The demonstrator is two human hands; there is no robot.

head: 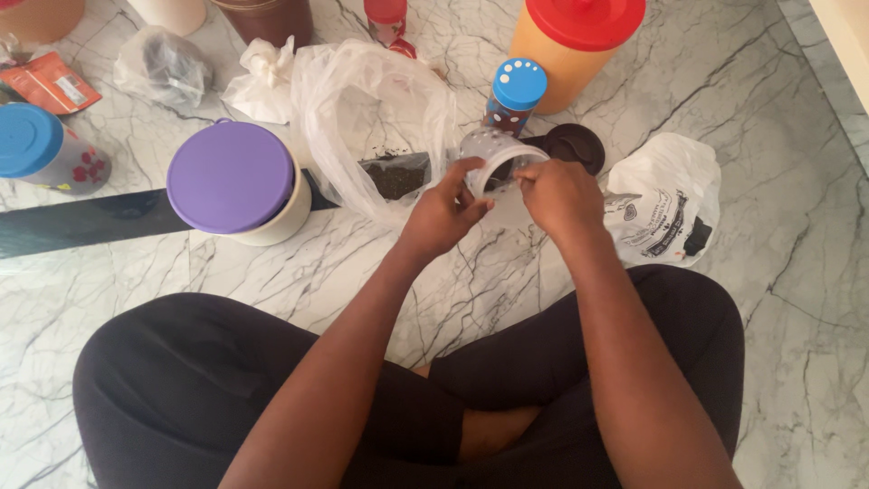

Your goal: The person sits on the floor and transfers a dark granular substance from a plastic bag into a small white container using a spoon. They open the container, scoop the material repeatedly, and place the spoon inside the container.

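Hands share one clear plastic jar (493,161), left hand (441,217) and right hand (559,195) clasping its rim, tilted beside the clear bag (371,118) holding dark leaves (396,175), jar nearly empty.

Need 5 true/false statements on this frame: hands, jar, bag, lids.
1. Both hands, left hand and right hand, hold the small clear jar. True.
2. The clear jar has its lid on. False: its mouth is open.
3. The clear plastic bag holds a dark loose material. True.
4. The cream container has a red lid. False: its lid is purple.
5. The person stands at a counter. False: they sit cross-legged on the marble floor.
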